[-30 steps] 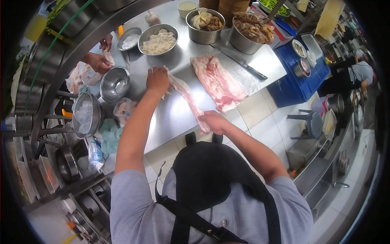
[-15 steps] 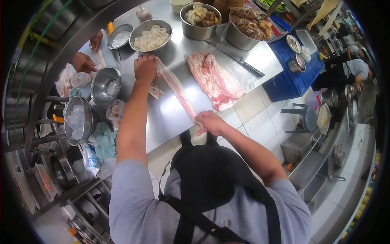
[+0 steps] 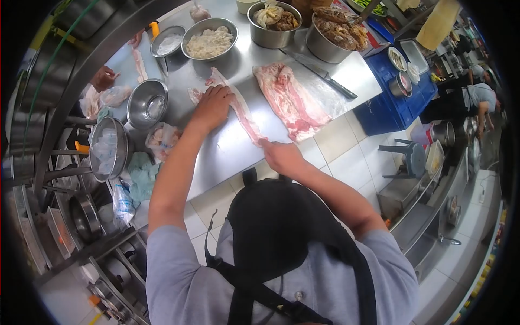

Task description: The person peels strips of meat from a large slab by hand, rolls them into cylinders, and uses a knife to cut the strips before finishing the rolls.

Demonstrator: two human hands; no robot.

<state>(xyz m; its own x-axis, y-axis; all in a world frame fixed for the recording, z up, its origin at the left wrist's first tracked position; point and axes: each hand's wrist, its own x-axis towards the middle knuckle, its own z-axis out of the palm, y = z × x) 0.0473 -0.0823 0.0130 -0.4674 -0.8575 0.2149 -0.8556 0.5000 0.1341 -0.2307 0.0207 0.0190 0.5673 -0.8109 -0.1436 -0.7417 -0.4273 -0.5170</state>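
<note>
A long pale-pink strip of pork (image 3: 242,114) lies slantwise on the steel table. My right hand (image 3: 283,158) pinches its near end at the table's front edge. My left hand (image 3: 215,106) rests palm down over the strip's left side, fingers stretched forward and slightly bent. A small meat scrap (image 3: 196,96) touches or lies just beside those fingers; their tips are partly hidden. To the right is a large slab of pork belly (image 3: 292,100), apart from both hands. A knife (image 3: 330,81) with a dark handle lies beyond the slab.
Along the back stand a bowl of pale pieces (image 3: 210,39), a pot with bagged food (image 3: 274,24) and a pot of brown food (image 3: 335,38). An empty steel bowl (image 3: 147,103) is at left, near another person's hand (image 3: 104,79). A blue box (image 3: 374,100) adjoins the table's right.
My left hand has let go of the strip's far end and moved nearer, down beside the scrap. The strip now lies on the table. My right hand still pinches the near end, slightly higher.
</note>
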